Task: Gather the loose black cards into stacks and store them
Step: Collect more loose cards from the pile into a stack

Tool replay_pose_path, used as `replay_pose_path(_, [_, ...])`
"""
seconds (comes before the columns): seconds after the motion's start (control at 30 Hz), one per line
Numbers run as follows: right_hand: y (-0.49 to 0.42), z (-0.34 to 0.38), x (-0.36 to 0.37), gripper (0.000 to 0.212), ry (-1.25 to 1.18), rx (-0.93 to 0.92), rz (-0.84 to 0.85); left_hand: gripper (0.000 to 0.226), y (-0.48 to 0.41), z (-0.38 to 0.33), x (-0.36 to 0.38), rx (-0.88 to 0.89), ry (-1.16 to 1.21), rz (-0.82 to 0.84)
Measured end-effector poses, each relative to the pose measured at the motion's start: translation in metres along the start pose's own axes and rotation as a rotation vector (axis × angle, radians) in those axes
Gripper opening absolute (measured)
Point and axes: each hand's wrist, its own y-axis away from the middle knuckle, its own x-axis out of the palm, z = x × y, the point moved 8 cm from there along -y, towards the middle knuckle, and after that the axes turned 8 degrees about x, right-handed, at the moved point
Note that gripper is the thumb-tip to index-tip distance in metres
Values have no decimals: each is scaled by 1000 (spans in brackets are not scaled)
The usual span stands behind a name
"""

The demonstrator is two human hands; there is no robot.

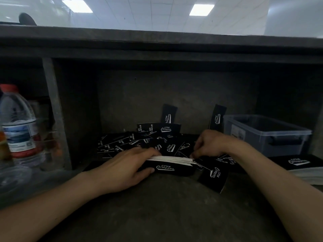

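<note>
While your left hand (122,165) grips the stack (172,163) by one end at centre frame, it could splay and spill; your right hand (210,144) curls into the pile (139,139), hold unclear.

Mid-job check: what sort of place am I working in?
Likely a storage counter or workbench in an office-type room: a dark shelf over the bench, panel lights in a tiled ceiling, and a plastic bin and water bottle beside the loose black cards.
</note>
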Motion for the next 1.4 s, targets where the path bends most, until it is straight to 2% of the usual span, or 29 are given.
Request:
replay_pose_path(0.1, [13, 5, -3, 39, 46, -33, 88, 36, -1, -1, 0, 10, -13, -3])
replay_pose_path(0.2, [29, 6, 1, 64, 120, -46, 249, 34, -3, -2, -1, 25, 8, -1])
replay_pose_path(0.27, [29, 6, 2, 75, 123, -42, 250, 33, -3, -3, -1, 34, 3, 19])
replay_pose_path(0.33, [24, 3, 0, 68, 78, -29, 200, 33, -3, -4, -1, 52, -10, 26])
replay_pose_path(0.43, [18, -2, -6, 42, -73, -22, 138, 34, -2, -7, -4, 75, -41, 22])
replay_pose_path(0.5, [13, -10, -22, 20, -262, 10, 9, 35, -1, -8, -11, 85, -60, -2])
replay_pose_path(0.53, [11, -15, -33, 12, -339, 39, -109, 36, -1, -7, -15, 81, -60, -20])
replay_pose_path(0.63, [15, -35, -65, 11, -347, 164, -514, 42, -1, -2, -18, 51, 6, -41])
replay_pose_path(0.7, [22, -39, -73, 8, -359, 187, -644, 49, -1, -1, -13, 34, 69, -32])
replay_pose_path(0.8, [17, -31, -71, 7, -427, 69, -626, 59, 1, 4, -4, -5, 129, -37])
replay_pose_path(0.9, [2, -11, -46, 10, -522, -43, -382, 58, 2, 6, -3, -29, 146, -54])
replay_pose_path(0.93, [0, -9, -42, 14, -493, -28, -366, 54, 2, 5, -3, -30, 151, -54])
replay_pose_path(0.97, [1, -11, -43, 16, -447, 9, -411, 51, 2, 5, -3, -34, 157, -50])
replay_pose_path(1.03, [12, -23, -61, 14, -370, 107, -620, 48, 2, 5, -3, -49, 179, -39])
replay_pose_path(1.1, [24, -29, -76, 8, -397, 79, -772, 48, 3, 6, -2, -55, 191, -30])
replay_pose_path(1.13, [24, -26, -77, 10, -457, 2, -721, 49, 2, 6, -1, -53, 188, -28])
replay_pose_path(1.17, [18, -17, -68, 13, -550, -93, -556, 50, 2, 6, 0, -51, 189, -30])
replay_pose_path(1.23, [13, 16, -27, 17, -643, -255, -27, 54, 2, 7, -1, -58, 201, -41])
replay_pose_path(1.27, [16, 28, -8, 19, -638, -308, 189, 56, 2, 7, -2, -69, 204, -44])
replay_pose_path(1.3, [19, 36, 5, 22, -660, -341, 333, 58, 2, 7, -3, -75, 201, -48])
replay_pose_path(1.33, [19, 39, 11, 25, -716, -355, 412, 58, 2, 7, -4, -81, 191, -47])
replay_pose_path(1.4, [8, 38, 11, 34, -891, -340, 403, 51, 1, 6, -6, -85, 156, -36])
